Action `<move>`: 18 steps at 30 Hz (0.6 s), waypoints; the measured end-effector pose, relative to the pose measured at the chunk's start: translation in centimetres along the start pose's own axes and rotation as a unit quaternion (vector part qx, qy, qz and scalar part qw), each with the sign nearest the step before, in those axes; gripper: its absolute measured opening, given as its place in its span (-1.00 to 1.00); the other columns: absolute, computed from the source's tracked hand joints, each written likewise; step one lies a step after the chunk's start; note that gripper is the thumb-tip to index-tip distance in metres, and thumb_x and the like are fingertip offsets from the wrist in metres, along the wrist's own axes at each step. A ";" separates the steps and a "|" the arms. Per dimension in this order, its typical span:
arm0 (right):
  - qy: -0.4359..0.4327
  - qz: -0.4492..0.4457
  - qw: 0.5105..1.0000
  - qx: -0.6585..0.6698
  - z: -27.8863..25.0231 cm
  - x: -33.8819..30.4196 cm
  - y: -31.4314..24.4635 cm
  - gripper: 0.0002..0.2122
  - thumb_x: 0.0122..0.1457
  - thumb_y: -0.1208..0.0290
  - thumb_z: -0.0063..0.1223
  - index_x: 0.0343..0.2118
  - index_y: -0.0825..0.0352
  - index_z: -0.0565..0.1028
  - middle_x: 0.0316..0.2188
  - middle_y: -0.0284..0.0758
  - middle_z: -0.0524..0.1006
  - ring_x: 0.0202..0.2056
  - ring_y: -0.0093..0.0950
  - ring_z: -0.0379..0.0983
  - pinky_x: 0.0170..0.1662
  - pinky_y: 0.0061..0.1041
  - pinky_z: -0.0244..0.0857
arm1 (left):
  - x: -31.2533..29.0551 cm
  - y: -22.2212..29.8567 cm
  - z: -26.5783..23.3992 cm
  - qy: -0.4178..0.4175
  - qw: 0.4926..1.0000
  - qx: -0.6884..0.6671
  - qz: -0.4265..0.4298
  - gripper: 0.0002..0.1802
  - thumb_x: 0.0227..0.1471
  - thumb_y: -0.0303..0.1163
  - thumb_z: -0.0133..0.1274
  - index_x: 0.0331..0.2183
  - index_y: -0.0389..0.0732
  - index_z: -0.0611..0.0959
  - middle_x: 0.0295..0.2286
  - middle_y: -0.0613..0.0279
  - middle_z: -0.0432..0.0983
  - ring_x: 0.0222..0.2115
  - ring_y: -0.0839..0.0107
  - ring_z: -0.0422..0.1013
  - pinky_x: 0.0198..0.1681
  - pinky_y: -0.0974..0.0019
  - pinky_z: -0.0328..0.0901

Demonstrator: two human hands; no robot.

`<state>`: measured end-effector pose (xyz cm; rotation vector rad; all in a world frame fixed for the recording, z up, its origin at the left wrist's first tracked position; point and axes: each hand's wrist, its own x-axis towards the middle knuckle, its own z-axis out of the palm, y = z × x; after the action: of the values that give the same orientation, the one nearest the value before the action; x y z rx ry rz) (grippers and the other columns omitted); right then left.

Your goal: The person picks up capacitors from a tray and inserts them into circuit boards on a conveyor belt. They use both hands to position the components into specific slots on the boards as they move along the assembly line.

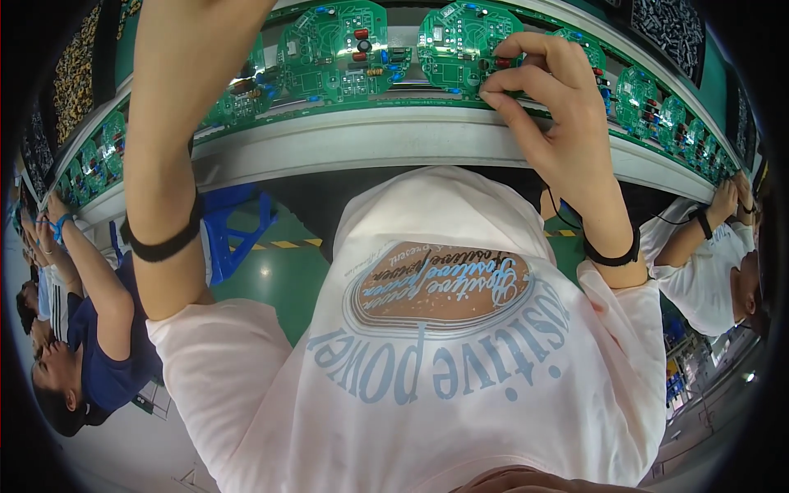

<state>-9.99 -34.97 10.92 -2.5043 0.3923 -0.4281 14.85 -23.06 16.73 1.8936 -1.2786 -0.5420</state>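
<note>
Right hand (546, 90) is pinched together, fingertips (491, 80) pressing on a round green circuit board (460, 45) on the conveyor rail (370, 135) straight ahead. The board is bright green with pale tracks and small red, blue and black parts. The left arm reaches up out of view, so its hand's state can't be told. More green boards (333, 49) line the rail.

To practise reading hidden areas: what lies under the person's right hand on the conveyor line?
Under the right hand sits a round green circuit board with small red and blue parts. The fingertips pinch at its edge; whatever they grip is covered.
</note>
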 end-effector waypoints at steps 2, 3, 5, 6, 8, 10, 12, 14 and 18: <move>0.008 0.002 1.000 -0.014 0.0 -0.2 0.2 -0.86 -0.01 0.61 0.31 -0.35 0.32 0.63 -0.09 -0.33 0.54 -0.25 -0.36 0.37 -0.10 -0.40 0.28 | -0.6 -0.2 0.6 -0.008 0.999 -0.028 -0.037 -0.87 0.27 -0.48 0.12 -0.25 -0.34 0.70 -0.43 0.37 0.58 -0.43 0.62 0.47 -0.34 0.46 0.39; 0.007 0.007 1.000 -0.030 0.0 -0.2 0.3 -0.86 -0.01 0.60 0.31 -0.35 0.31 0.63 -0.10 -0.34 0.55 -0.24 -0.36 0.38 -0.10 -0.38 0.28 | -0.8 -0.5 0.8 -0.007 0.995 -0.075 -0.062 -0.88 0.25 -0.49 0.14 -0.26 -0.34 0.70 -0.45 0.35 0.58 -0.43 0.57 0.49 -0.34 0.43 0.40; 0.005 0.002 0.999 -0.050 -0.1 -0.1 0.0 -0.86 -0.01 0.58 0.32 -0.35 0.30 0.62 -0.11 -0.34 0.56 -0.23 -0.34 0.40 -0.10 -0.36 0.28 | -1.8 -0.9 0.5 0.005 0.985 -0.135 -0.106 -0.90 0.21 -0.50 0.15 -0.28 -0.34 0.69 -0.48 0.31 0.58 -0.45 0.50 0.51 -0.34 0.40 0.42; 0.005 0.001 0.999 -0.049 0.0 -0.1 0.0 -0.86 -0.01 0.58 0.32 -0.35 0.30 0.62 -0.11 -0.34 0.56 -0.23 -0.34 0.40 -0.10 -0.36 0.28 | -2.3 -1.5 0.4 0.009 0.981 -0.155 -0.120 -0.91 0.20 -0.51 0.16 -0.29 -0.34 0.69 -0.49 0.29 0.58 -0.45 0.48 0.52 -0.33 0.38 0.43; 0.009 -0.034 0.997 -0.067 0.0 -0.2 0.0 -0.86 0.00 0.57 0.32 -0.35 0.29 0.62 -0.12 -0.35 0.57 -0.20 -0.33 0.43 -0.10 -0.34 0.28 | -3.3 -4.7 -0.5 -0.057 0.973 -0.205 -0.085 -0.83 0.24 -0.49 0.13 -0.15 -0.31 0.71 -0.35 0.25 0.63 -0.35 0.48 0.55 -0.24 0.42 0.43; 0.013 -0.053 0.996 -0.075 0.0 -0.2 -0.1 -0.86 0.01 0.56 0.32 -0.34 0.28 0.62 -0.13 -0.35 0.57 -0.18 -0.33 0.44 -0.11 -0.33 0.28 | -3.9 -5.6 -0.7 -0.090 0.967 -0.227 -0.069 -0.78 0.26 -0.49 0.12 -0.08 -0.30 0.72 -0.27 0.23 0.65 -0.30 0.49 0.57 -0.20 0.44 0.43; 0.006 -0.081 0.990 -0.116 -0.2 -0.1 -0.3 -0.86 0.02 0.54 0.31 -0.32 0.26 0.62 -0.13 -0.36 0.58 -0.16 -0.32 0.46 -0.10 -0.31 0.27 | -4.1 -5.6 -0.5 -0.113 0.957 -0.254 -0.080 -0.75 0.30 -0.48 0.08 -0.04 -0.34 0.69 -0.27 0.24 0.64 -0.29 0.54 0.55 -0.17 0.47 0.44; 0.005 -0.094 0.986 -0.134 -0.5 0.0 -0.5 -0.85 0.02 0.54 0.31 -0.31 0.26 0.63 -0.13 -0.36 0.58 -0.15 -0.32 0.46 -0.09 -0.30 0.27 | -4.2 -5.6 -0.4 -0.125 0.952 -0.265 -0.085 -0.73 0.31 -0.48 0.07 -0.02 -0.36 0.67 -0.27 0.24 0.64 -0.28 0.56 0.55 -0.16 0.48 0.45; -0.025 -0.109 0.984 -0.138 -1.6 0.6 -0.7 -0.81 0.04 0.55 0.30 -0.25 0.28 0.64 -0.13 -0.32 0.59 -0.14 -0.31 0.50 -0.11 -0.36 0.31 | -4.8 -5.7 -0.4 -0.123 0.943 -0.283 -0.124 -0.72 0.30 -0.49 0.08 -0.01 -0.36 0.67 -0.27 0.21 0.65 -0.29 0.55 0.55 -0.15 0.48 0.45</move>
<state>-9.95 -35.39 12.67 -2.8369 0.1660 -0.4191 16.48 -17.45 12.11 1.5277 -0.8965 -1.1730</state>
